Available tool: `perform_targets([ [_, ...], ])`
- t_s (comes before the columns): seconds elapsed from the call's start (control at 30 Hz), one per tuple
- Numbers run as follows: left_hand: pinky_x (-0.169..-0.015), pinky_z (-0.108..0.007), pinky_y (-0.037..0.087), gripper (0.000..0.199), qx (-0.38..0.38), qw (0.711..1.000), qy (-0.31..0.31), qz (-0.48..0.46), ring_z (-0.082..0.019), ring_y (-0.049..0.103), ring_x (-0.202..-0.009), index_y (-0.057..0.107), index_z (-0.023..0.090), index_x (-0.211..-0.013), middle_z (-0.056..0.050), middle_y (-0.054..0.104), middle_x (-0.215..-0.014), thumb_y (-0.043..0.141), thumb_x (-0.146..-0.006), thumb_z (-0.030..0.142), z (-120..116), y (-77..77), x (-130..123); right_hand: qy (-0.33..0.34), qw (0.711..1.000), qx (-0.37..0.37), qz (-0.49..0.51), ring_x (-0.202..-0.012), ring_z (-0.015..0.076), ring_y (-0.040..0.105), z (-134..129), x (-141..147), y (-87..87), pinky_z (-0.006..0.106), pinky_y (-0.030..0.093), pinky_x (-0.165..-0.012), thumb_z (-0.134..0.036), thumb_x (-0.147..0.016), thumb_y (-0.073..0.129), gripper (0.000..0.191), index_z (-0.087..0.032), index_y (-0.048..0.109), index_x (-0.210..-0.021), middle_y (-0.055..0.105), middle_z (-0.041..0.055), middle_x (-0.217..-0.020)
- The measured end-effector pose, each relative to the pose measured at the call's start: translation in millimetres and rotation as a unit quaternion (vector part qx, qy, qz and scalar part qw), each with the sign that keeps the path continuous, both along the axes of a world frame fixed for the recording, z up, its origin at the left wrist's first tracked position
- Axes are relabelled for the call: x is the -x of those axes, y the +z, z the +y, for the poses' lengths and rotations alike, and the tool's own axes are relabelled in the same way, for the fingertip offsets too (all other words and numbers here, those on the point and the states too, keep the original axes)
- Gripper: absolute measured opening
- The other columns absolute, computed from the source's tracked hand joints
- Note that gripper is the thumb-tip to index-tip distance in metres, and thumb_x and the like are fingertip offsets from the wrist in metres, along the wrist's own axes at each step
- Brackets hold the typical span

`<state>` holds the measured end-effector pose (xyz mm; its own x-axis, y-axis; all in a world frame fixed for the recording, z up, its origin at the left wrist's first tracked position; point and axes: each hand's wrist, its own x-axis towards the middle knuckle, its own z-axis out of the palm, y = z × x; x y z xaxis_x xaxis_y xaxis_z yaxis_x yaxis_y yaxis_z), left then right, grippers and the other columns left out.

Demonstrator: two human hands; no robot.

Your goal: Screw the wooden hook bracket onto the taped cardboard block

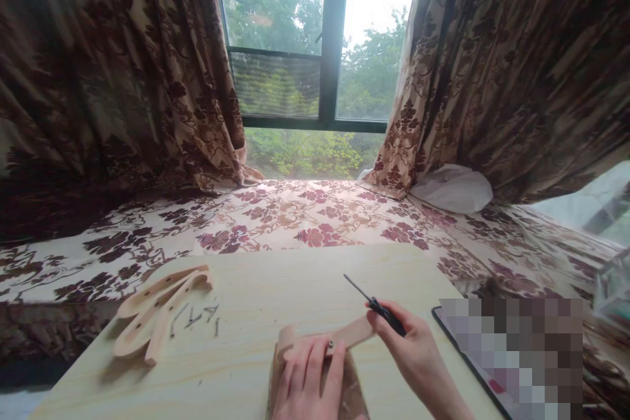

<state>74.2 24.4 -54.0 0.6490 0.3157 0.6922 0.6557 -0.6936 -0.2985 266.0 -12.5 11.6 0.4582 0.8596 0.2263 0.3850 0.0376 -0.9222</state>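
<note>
My right hand [406,341] grips the black handle of a screwdriver [388,317], whose thin shaft points up and to the left above the table. My left hand [310,380] presses down on a light wooden piece [358,333], its fingers spread over it. Between those fingers a small round metal part [331,344] shows on the wood. A brown block [352,390] lies under the wooden piece and my left hand. Several curved wooden pieces with dark holes [160,308] rest at the table's left, with several screws [193,318] beside them.
The pale wooden table [236,367] stands before a ledge with a floral cloth [315,216]. A dark-edged flat device [467,357], partly pixelated, is at the right. A white bag [453,188] lies by the right curtain. A clear container [613,285] is at the right edge.
</note>
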Motion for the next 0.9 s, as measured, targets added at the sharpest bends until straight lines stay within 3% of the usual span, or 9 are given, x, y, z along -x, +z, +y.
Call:
perform_targets([
  [0.23, -0.093, -0.036, 0.034, 0.066, 0.024, 0.999, -0.007, 0.029, -0.025, 0.051, -0.109, 0.052, 0.02, -0.128, -0.008, 0.06, -0.12, 0.059, -0.073, 0.056, -3, 15.7, 3, 0.045, 0.999, 0.012, -0.014, -0.069, 0.0195, 0.063, -4, 3, 3.6, 0.025, 0.05, -0.062, -0.052, -0.084, 0.053, 0.04, -0.016, 0.069, -0.085, 0.068, 0.0038, -0.073],
  [0.43, -0.094, -0.038, 0.034, 0.07, 0.043, 0.999, -0.009, 0.032, -0.026, 0.05, -0.111, 0.049, 0.018, -0.131, -0.007, 0.059, -0.123, 0.061, -0.07, 0.051, -6, 14.9, 2, 0.056, 0.991, 0.033, -0.12, -0.108, 0.0235, 0.06, -9, -18, 34.2, 0.033, 0.045, -0.093, -0.042, -0.09, 0.045, 0.04, -0.018, 0.062, -0.116, 0.067, 0.0109, -0.114],
  [0.53, -0.096, -0.038, 0.033, 0.072, 0.061, 0.997, -0.001, 0.037, -0.026, 0.049, -0.114, 0.045, 0.019, -0.134, -0.007, 0.057, -0.127, 0.061, -0.072, 0.05, -7, 14.4, 3, 0.094, 0.976, 0.068, -0.185, -0.087, 0.0208, 0.064, -14, -20, 53.9, 0.031, 0.049, -0.076, -0.041, -0.091, 0.044, 0.036, -0.02, 0.058, -0.116, 0.07, 0.0072, -0.096],
  [0.63, -0.099, -0.038, 0.03, 0.071, 0.079, 0.996, 0.0, 0.038, -0.025, 0.047, -0.118, 0.043, 0.02, -0.136, -0.005, 0.056, -0.13, 0.06, -0.073, 0.049, -10, 15.7, 3, 0.131, 0.964, 0.088, -0.212, -0.063, 0.0157, 0.057, -16, -13, 68.5, 0.025, 0.043, -0.058, -0.041, -0.091, 0.045, 0.025, -0.021, 0.058, -0.098, 0.065, 0.0009, -0.073],
  [0.73, -0.103, -0.039, 0.026, 0.071, 0.087, 0.996, -0.001, 0.036, -0.025, 0.046, -0.119, 0.043, 0.018, -0.136, -0.007, 0.054, -0.131, 0.059, -0.074, 0.047, -12, 19.1, 2, 0.154, 0.954, 0.08, -0.246, -0.058, 0.013, 0.051, -13, -4, 76.0, 0.024, 0.037, -0.056, -0.037, -0.092, 0.044, 0.021, -0.022, 0.057, -0.087, 0.061, -0.0018, -0.066],
  [0.9, -0.106, -0.044, 0.021, 0.07, 0.077, 0.996, -0.008, 0.041, -0.029, 0.046, -0.118, 0.045, 0.014, -0.135, -0.011, 0.054, -0.129, 0.058, -0.076, 0.049, -14, 25.8, 0, 0.188, 0.923, 0.079, -0.326, -0.059, 0.0125, 0.053, -3, 6, 80.0, 0.025, 0.034, -0.059, -0.027, -0.088, 0.048, 0.014, -0.021, 0.057, -0.079, 0.061, -0.0028, -0.064],
])
